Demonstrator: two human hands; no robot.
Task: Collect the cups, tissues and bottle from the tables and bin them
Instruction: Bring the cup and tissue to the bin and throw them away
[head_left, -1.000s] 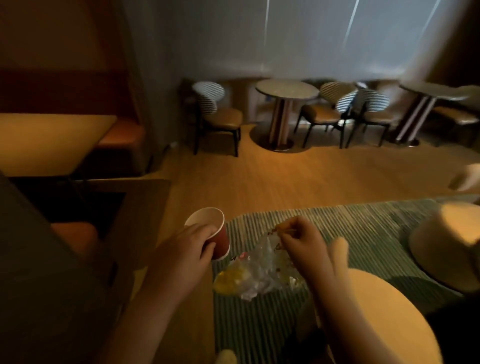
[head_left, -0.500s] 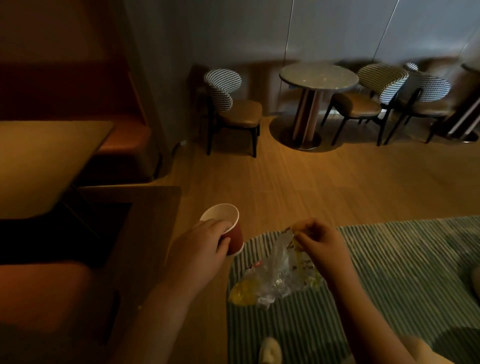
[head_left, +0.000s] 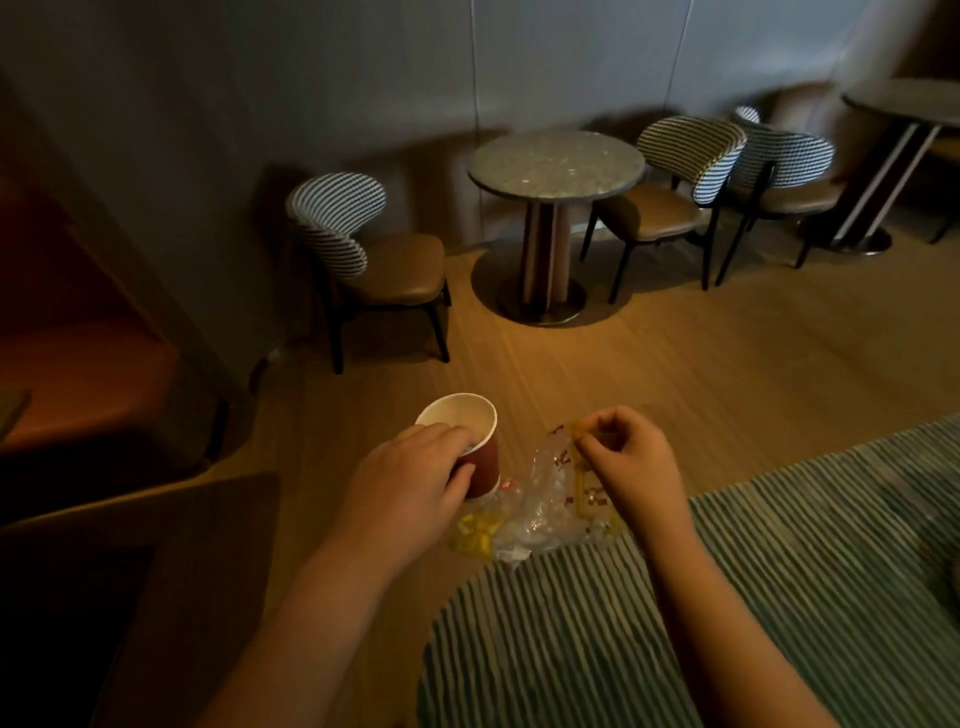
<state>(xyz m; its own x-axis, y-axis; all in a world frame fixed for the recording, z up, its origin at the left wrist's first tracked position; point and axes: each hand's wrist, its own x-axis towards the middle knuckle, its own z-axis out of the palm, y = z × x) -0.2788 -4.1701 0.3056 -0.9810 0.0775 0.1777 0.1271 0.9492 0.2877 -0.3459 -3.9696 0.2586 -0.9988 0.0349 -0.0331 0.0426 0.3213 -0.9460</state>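
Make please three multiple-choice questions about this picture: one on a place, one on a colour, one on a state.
1. Where does the striped rug lie?
A at the far back; B at the lower right; C at the upper left.
2. What colour is the outside of the cup?
A blue; B green; C red.
3. What does the right hand do?
A pinches the plastic bag; B lies flat and open; C is curled on nothing.

Answers: 1 B, its stripes fill that corner. 2 C, red shows beside the left hand that holds it. 3 A, its fingertips close on the bag's top edge.
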